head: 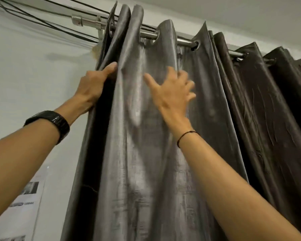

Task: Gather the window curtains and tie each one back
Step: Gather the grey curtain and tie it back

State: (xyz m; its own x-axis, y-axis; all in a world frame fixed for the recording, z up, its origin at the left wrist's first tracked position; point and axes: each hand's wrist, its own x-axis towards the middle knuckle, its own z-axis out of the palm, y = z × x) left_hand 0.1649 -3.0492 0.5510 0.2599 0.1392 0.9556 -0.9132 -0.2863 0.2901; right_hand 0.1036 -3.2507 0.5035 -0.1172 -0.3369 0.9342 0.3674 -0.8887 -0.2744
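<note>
A shiny grey curtain hangs by metal eyelets from a steel rod near the ceiling. Its left folds are bunched together at the rod's left end. My left hand grips the bunched left edge, thumb on the front and fingers hidden behind the fabric. My right hand is raised in front of the middle fold with fingers spread; it is blurred and holds nothing. A second, darker curtain hangs to the right on the same rod.
Black cables run along the wall above the rod's bracket. The pale wall lies to the left, with printed paper sheets stuck low on it. The ceiling is just above the rod.
</note>
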